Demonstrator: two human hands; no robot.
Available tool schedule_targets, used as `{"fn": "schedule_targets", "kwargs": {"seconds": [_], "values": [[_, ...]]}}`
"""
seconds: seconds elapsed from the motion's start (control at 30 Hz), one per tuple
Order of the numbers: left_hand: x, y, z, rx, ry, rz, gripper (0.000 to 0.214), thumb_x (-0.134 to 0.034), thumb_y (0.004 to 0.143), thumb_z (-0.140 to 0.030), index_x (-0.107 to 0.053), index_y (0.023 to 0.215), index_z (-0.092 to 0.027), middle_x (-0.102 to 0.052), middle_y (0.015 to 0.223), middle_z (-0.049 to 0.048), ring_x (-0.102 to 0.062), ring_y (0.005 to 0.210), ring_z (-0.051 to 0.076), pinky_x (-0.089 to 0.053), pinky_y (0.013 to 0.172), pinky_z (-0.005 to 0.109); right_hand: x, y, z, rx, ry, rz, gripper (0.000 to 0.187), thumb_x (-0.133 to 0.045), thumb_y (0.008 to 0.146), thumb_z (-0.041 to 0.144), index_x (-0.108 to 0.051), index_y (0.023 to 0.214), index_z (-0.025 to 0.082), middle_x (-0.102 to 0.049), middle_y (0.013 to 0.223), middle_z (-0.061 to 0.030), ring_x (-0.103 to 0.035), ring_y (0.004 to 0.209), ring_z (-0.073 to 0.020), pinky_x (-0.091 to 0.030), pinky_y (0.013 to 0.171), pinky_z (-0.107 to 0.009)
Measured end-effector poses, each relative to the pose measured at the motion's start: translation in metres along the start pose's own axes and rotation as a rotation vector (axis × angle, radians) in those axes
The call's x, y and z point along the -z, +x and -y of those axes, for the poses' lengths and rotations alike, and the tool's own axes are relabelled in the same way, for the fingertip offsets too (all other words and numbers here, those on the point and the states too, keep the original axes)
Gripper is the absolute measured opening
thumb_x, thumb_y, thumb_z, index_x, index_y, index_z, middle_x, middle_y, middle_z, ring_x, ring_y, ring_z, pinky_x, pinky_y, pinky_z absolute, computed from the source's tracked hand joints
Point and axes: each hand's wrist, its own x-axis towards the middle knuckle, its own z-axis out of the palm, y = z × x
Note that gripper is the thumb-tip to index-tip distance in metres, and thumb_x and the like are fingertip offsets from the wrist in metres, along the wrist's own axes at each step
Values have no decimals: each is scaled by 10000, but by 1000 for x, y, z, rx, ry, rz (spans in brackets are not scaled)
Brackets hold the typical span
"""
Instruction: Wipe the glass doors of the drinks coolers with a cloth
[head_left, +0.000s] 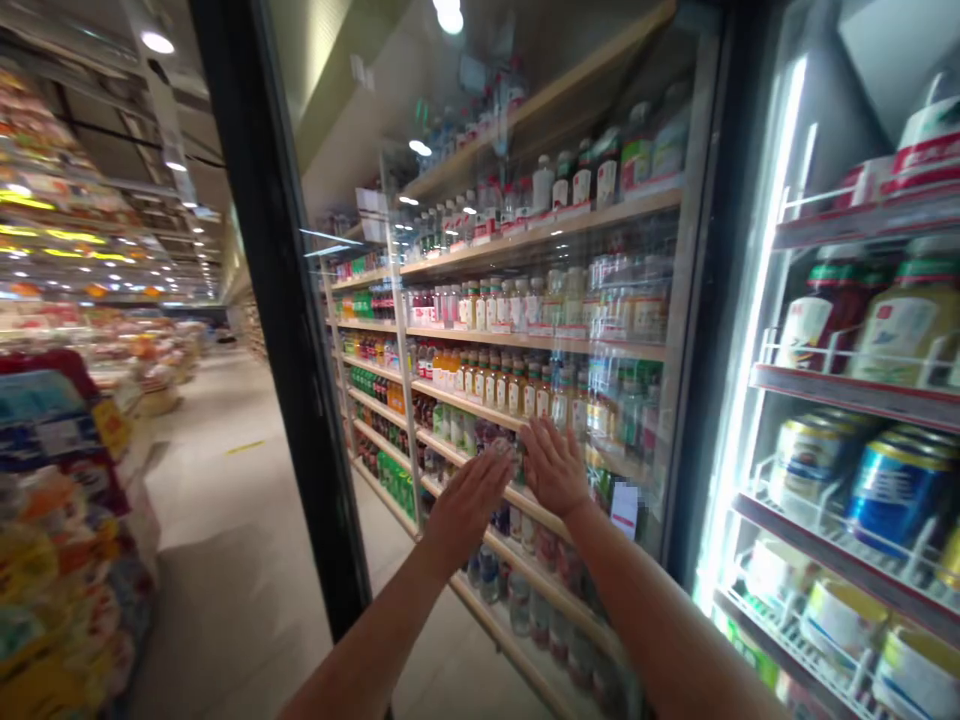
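In front of me stands a dark-framed glass door (281, 300), swung out from a lit drinks fridge on the right. My left hand (471, 500) is raised against the view of the glass, its fingers stretched out and close together. Beside it, my right hand (553, 468) is held flat with the fingers a little apart. Neither hand holds anything. Both palms face the pane; whether they press on it I cannot tell. Through the glass, rows of bottles (502, 385) stand on wooden-edged shelves (480, 405), partly hidden by my hands.
Inside the fridge, blue cans (892, 485), gold-topped cans (806, 460), juice bottles (904, 320) and white tubs (844, 620) sit on wire-fronted shelves (862, 395). Left of the door runs an aisle floor (225, 520), with heaped packaged goods (45, 560) along its far side.
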Motion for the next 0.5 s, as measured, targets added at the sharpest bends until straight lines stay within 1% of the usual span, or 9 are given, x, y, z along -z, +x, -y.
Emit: {"fn": "schedule_targets", "kwargs": {"seconds": [0.03, 0.07, 0.17, 0.23, 0.27, 0.33, 0.4, 0.43, 0.5], "values": [[0, -2, -2, -17, 5, 23, 501, -376, 1000, -42, -531, 1463, -154, -545, 1495, 83, -306, 1520, 232, -261, 1283, 400, 0, 0, 0, -2, -2, 5, 580, -456, 962, 260, -440, 1536, 176, -574, 1473, -100, -369, 1499, -220, -107, 1291, -464], [2, -1, 1, 9, 22, 33, 492, -381, 1003, -53, -540, 1457, -161, -544, 1494, 80, -305, 1520, 233, -225, 1295, 411, 0, -1, 0, -4, -5, 12, 582, -452, 962, 257, -435, 1539, 179, -573, 1474, -99, -373, 1497, -220, -108, 1291, -465], [12, 13, 22, 227, 112, -35, 541, -409, 999, -63, -452, 1528, -169, -487, 1536, 108, -276, 1532, 253, -177, 1301, 474, 1, -1, 0, -1, -14, 8, 570, -439, 966, 247, -444, 1532, 178, -583, 1463, -98, -385, 1489, -219, -106, 1291, -463], [14, 20, 29, 332, 138, -104, 599, -421, 993, -65, -360, 1580, -163, -437, 1566, 134, -260, 1537, 271, -228, 1280, 499, 1, -1, 0, 1, -13, -4, 564, -440, 966, 247, -451, 1525, 173, -591, 1455, -99, -387, 1488, -215, -103, 1292, -459], [12, 20, 26, 333, 127, -119, 617, -417, 989, -62, -332, 1592, -159, -431, 1568, 140, -262, 1536, 272, -264, 1268, 492, 1, -1, 0, 0, -10, -6, 564, -444, 965, 248, -451, 1524, 172, -591, 1454, -100, -384, 1489, -213, -103, 1292, -459], [7, 13, 14, 213, 76, -88, 625, -401, 980, -44, -340, 1590, -165, -460, 1551, 129, -305, 1519, 248, -308, 1258, 436, 1, -1, -1, 0, -6, -8, 563, -450, 962, 248, -455, 1520, 174, -588, 1457, -101, -377, 1493, -211, -105, 1291, -464], [2, 4, 1, 63, 34, -13, 594, -405, 979, -41, -416, 1555, -187, -509, 1519, 92, -362, 1491, 218, -277, 1278, 384, 0, -2, -1, -1, -6, -7, 561, -454, 957, 247, -465, 1514, 181, -583, 1463, -97, -371, 1497, -212, -108, 1291, -467], [2, 1, -1, 25, 30, 15, 570, -412, 983, -47, -455, 1532, -196, -523, 1509, 78, -376, 1484, 213, -243, 1291, 380, 0, -2, -1, -1, -5, -9, 559, -459, 956, 249, -470, 1512, 185, -581, 1466, -94, -368, 1499, -214, -109, 1291, -468], [7, 2, 6, 69, 55, 21, 546, -423, 988, -57, -481, 1513, -195, -519, 1512, 76, -352, 1496, 225, -190, 1307, 413, -1, -3, -2, -2, -7, -15, 567, -471, 954, 255, -462, 1519, 196, -576, 1472, -89, -359, 1504, -216, -109, 1291, -467]]}}
